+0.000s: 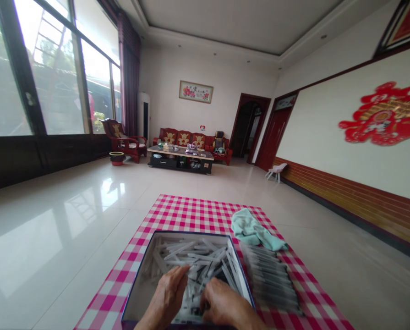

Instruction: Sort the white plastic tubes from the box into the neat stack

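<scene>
Head view, looking down: two bare hands reach into one open cardboard box [187, 234] with a dark blue rim, which sits at 6 o'clock in the frame on a single pink-and-white checked cloth [177, 211] spread over a glossy tiled floor. Dozens of white wrapped sticks [194, 261] lie jumbled at all angles inside the box, too many and too overlapped to count. The left hand [165, 298] comes in from 7 o'clock, palm down, its fingers close together and resting on the pile. The right hand [223, 305] comes in from 5 o'clock, knuckles up, its fingers curled down among the sticks. Neither hand clearly clamps a stick, and the fingertips are hidden, so I cannot tell whether either one grips anything. One row of wrapped sticks [270, 279] lies side by side just beside the box at its 3 o'clock, too blurred to count. One crumpled teal towel [254, 231] lies on the cloth at the box's 1 o'clock. Far off at 12 o'clock stands one coffee table [180, 158], with one red sofa [177, 137] behind it and one red armchair [124, 140] at 11 o'clock.
</scene>
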`<action>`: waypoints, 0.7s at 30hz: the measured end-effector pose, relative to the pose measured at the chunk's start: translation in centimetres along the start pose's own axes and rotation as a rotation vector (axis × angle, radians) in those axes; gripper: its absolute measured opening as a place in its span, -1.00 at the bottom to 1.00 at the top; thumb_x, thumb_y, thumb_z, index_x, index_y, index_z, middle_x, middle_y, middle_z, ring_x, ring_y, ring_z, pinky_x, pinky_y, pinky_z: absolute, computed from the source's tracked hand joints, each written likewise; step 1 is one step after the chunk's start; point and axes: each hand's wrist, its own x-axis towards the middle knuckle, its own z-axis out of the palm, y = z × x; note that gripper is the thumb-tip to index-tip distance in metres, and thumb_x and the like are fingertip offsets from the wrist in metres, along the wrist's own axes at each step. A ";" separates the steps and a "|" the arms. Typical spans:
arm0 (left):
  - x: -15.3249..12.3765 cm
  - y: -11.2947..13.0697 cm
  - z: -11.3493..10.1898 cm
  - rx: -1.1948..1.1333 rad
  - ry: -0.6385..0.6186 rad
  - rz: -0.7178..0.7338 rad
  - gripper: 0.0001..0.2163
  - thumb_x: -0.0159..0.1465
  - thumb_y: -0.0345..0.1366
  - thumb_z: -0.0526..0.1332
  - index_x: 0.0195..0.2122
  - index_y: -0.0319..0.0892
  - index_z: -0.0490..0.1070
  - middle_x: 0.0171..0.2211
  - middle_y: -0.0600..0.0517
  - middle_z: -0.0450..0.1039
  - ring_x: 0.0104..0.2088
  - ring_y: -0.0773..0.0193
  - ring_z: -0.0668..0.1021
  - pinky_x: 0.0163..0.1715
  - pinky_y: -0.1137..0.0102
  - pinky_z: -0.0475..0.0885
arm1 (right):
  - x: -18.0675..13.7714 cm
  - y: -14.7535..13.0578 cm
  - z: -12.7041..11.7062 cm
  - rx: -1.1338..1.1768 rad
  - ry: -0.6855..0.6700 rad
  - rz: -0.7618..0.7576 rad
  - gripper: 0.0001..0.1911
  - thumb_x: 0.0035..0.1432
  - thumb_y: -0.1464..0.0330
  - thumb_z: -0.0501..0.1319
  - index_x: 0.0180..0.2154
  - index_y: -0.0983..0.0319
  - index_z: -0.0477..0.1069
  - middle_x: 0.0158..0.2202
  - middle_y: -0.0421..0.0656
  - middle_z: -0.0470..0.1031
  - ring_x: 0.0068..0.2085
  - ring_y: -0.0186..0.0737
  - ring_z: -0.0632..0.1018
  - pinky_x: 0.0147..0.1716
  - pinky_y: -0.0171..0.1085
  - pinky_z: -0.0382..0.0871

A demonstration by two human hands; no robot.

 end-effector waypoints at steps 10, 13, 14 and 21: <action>-0.3 -0.1 0.3 0.026 -0.001 -0.029 -0.77 0.34 -0.27 0.01 -0.12 -0.14 0.42 -0.32 -0.03 0.55 -0.32 0.27 0.60 -0.30 0.47 0.49 | 0.3 0.7 1.2 -0.009 0.027 0.087 -0.77 -0.25 0.47 0.24 -0.43 0.14 0.54 -0.36 -0.18 0.51 -0.37 -0.18 0.46 -0.47 -0.32 0.25; -0.4 0.0 0.3 0.043 0.016 -0.029 -0.75 0.35 -0.24 -0.01 -0.13 -0.13 0.44 -0.33 -0.04 0.55 -0.31 0.27 0.60 -0.30 0.46 0.50 | 0.2 1.3 1.5 0.066 0.013 0.105 -0.76 -0.24 0.47 0.21 -0.42 0.16 0.53 -0.42 -0.22 0.52 -0.40 -0.23 0.49 -0.50 -0.37 0.23; -0.4 0.1 0.2 0.052 0.022 -0.021 -0.73 0.36 -0.22 -0.02 -0.13 -0.12 0.44 -0.33 -0.04 0.55 -0.32 0.27 0.60 -0.30 0.46 0.50 | 0.2 1.4 1.5 0.107 0.018 0.106 -0.76 -0.23 0.48 0.20 -0.42 0.17 0.54 -0.45 -0.24 0.52 -0.41 -0.25 0.49 -0.50 -0.39 0.23; -0.3 0.1 0.1 0.110 0.057 0.062 -0.71 0.36 -0.17 -0.04 -0.14 -0.10 0.45 -0.42 -0.01 0.53 -0.41 0.31 0.59 -0.37 0.50 0.51 | -0.1 1.6 1.0 0.467 0.251 0.024 -0.78 -0.09 0.49 0.14 -0.37 0.23 0.51 -0.45 -0.22 0.54 -0.37 -0.25 0.51 -0.41 -0.39 0.30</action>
